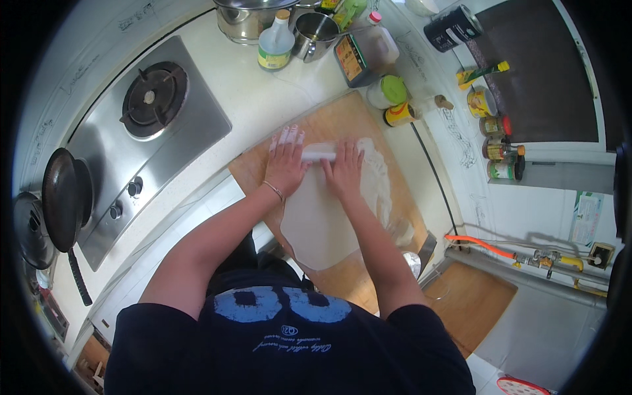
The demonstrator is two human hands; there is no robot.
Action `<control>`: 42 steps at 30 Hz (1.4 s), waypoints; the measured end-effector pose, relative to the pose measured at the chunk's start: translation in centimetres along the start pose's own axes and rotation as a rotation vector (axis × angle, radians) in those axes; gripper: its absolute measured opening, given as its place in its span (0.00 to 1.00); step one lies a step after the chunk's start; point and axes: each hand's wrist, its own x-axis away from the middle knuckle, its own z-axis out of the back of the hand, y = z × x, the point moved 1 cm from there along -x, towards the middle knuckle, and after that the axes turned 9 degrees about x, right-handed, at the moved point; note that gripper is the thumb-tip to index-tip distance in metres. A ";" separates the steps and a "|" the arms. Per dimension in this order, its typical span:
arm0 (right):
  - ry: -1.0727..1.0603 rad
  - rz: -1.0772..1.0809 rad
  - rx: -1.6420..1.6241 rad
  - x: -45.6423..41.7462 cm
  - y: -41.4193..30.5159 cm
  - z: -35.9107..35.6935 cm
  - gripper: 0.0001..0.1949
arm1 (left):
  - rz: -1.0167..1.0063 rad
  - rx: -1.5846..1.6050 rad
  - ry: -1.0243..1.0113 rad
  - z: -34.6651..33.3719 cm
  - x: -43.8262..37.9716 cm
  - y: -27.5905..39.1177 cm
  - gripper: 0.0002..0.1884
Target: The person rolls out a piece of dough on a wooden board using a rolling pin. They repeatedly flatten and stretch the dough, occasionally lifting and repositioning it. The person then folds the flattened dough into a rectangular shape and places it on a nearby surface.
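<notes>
A broad, thin sheet of pale dough (318,217) lies on a wooden board (331,116) before me. Across its far end runs a white roll (319,152); whether a rolling pin is inside it I cannot tell. My left hand (287,163), its fingers dusted white, rests on the roll's left end, fingers stretched past it over the board. On the right end lies my right hand (345,168), flat, with the thumb spread inward. White flour (377,180) is scattered along the dough's right side. Both palms hide the ends of the roll.
Left stands a gas stove (197,113) with a frying pan (61,200) at its near side. Behind the board are a white jug (275,42), a steel pot (316,37), a dark plastic jug (365,54) and a green-lidded jar (387,92). A cleaver-like blade (427,252) lies at the board's right corner.
</notes>
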 end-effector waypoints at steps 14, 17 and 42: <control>-0.231 0.267 -0.060 -10.1 1.8 -0.9 0.22 | -0.100 -0.185 -0.031 -0.1 -7.8 -2.9 0.36; -0.230 0.413 -0.062 -9.1 2.5 0.5 0.17 | -0.142 -0.055 0.092 0.3 -7.6 -2.4 0.35; -0.061 -1.291 -1.020 25.1 -1.6 6.6 0.13 | -1.277 0.038 -0.470 -2.0 12.0 1.4 0.17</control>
